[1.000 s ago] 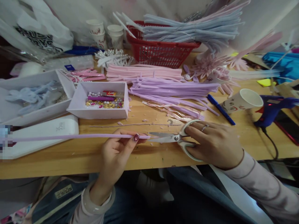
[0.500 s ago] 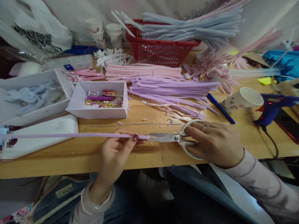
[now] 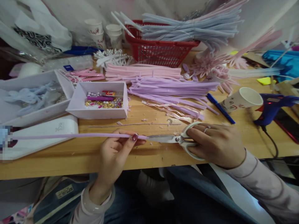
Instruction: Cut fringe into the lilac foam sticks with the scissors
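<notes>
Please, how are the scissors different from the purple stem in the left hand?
The scissors have metal blades and pale looped handles; the purple stem is one long slender strip. The right hand grips the scissors; the left hand pinches the stem near its end. Both extend sideways across the view, roughly in line.

Light-brown wooden table [image 3: 140, 160] before a whitish wall [image 3: 105, 9], in soft, dim light.

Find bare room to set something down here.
Mostly bare: the near edge between the white object and the left hand; also between the right hand and blue glue gun. Crowded: the back, with purple strips, pink strips and the red basket.
</notes>
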Demonstrator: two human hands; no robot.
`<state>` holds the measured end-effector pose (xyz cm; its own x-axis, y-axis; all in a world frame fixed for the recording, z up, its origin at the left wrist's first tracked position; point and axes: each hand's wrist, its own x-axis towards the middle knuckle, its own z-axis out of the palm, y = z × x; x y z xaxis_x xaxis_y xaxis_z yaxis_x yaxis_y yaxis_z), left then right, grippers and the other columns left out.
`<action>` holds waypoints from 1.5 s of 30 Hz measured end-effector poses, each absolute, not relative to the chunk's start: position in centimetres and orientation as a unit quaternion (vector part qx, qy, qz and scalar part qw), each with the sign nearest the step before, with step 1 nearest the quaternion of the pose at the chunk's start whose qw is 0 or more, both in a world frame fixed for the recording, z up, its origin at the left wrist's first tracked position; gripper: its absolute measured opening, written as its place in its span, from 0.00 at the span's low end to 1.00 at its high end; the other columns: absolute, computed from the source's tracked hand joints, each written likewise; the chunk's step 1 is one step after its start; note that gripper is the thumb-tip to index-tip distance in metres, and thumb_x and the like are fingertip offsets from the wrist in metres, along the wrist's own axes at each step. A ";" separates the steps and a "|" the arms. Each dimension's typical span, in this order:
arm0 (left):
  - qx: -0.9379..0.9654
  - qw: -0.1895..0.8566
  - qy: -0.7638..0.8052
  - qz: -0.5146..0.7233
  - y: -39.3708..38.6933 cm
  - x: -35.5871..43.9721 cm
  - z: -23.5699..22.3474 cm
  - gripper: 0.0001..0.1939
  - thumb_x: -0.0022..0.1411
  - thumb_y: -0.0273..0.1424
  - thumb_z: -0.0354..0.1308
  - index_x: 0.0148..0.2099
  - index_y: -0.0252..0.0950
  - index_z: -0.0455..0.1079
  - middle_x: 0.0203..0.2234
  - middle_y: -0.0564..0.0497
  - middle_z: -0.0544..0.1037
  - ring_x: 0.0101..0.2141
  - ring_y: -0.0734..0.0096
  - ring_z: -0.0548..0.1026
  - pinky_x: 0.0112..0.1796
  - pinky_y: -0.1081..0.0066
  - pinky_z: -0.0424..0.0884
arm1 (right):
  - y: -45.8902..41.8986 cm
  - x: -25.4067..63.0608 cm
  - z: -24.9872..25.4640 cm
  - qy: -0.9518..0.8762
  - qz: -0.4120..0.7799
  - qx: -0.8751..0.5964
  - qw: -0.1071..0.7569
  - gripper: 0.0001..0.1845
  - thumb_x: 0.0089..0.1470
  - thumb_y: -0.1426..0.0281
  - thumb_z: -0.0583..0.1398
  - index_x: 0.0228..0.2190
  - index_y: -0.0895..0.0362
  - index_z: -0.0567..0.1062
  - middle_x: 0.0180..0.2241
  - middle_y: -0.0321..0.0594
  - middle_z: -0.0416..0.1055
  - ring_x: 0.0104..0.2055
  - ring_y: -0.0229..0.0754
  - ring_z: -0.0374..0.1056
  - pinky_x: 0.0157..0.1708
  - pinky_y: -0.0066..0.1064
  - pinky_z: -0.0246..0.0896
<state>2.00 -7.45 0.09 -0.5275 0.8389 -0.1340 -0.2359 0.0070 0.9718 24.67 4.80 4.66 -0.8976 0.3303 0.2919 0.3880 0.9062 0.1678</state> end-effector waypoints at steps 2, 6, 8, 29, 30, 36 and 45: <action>0.249 0.413 0.583 0.654 -7.5 2.0 0.1 0.11 0.54 0.36 0.68 0.32 0.34 0.73 0.27 0.46 0.83 0.27 0.62 0.82 0.32 0.68 0.81 | 4.9 24.8 4.8 -0.967 -0.091 -0.194 0.139 0.11 0.57 0.69 0.55 0.24 0.55 0.69 0.20 0.34 0.70 0.23 0.37 0.67 0.23 0.31 0.49; 0.234 0.422 0.583 0.654 -7.5 1.9 0.1 0.13 0.52 0.37 0.69 0.32 0.33 0.72 0.27 0.45 0.83 0.27 0.61 0.82 0.31 0.68 0.81 | 5.2 24.9 5.1 -0.964 -0.060 -0.212 0.149 0.08 0.55 0.66 0.56 0.27 0.56 0.70 0.26 0.39 0.72 0.25 0.39 0.66 0.24 0.31 0.52; 0.231 0.425 0.583 0.653 -7.5 1.8 0.1 0.14 0.52 0.38 0.69 0.31 0.33 0.72 0.27 0.45 0.83 0.27 0.60 0.82 0.32 0.65 0.81 | 5.2 24.9 5.1 -0.964 -0.074 -0.210 0.144 0.08 0.55 0.67 0.54 0.27 0.56 0.70 0.26 0.40 0.72 0.27 0.41 0.66 0.25 0.32 0.53; 0.263 0.443 0.559 0.649 -7.6 1.5 -0.1 0.12 0.53 0.38 0.68 0.30 0.35 0.72 0.25 0.47 0.83 0.25 0.62 0.82 0.31 0.67 0.81 | 4.6 23.6 4.3 -0.964 -0.053 -0.213 0.154 0.12 0.55 0.68 0.55 0.22 0.56 0.70 0.19 0.35 0.67 0.23 0.38 0.66 0.24 0.30 0.53; 0.266 0.443 0.555 0.652 -7.6 1.5 -0.1 0.12 0.54 0.37 0.68 0.30 0.35 0.72 0.25 0.48 0.83 0.25 0.63 0.82 0.31 0.68 0.81 | 4.6 23.6 4.4 -0.964 -0.050 -0.212 0.153 0.12 0.55 0.67 0.56 0.22 0.56 0.70 0.18 0.35 0.67 0.23 0.38 0.66 0.23 0.30 0.52; 0.290 0.439 0.537 0.659 -7.8 1.4 -0.2 0.10 0.55 0.36 0.68 0.31 0.35 0.73 0.24 0.49 0.82 0.25 0.63 0.82 0.30 0.69 0.81 | 4.7 23.7 4.5 -0.966 -0.022 -0.211 0.150 0.14 0.56 0.66 0.56 0.21 0.57 0.71 0.17 0.36 0.65 0.20 0.36 0.62 0.22 0.30 0.51; 0.299 0.446 0.526 0.660 -7.8 1.4 0.1 0.09 0.55 0.35 0.67 0.31 0.35 0.73 0.24 0.49 0.82 0.25 0.63 0.82 0.31 0.68 0.81 | 4.7 23.9 4.4 -0.966 0.008 -0.226 0.124 0.12 0.54 0.67 0.56 0.21 0.57 0.71 0.18 0.36 0.67 0.20 0.37 0.63 0.22 0.31 0.49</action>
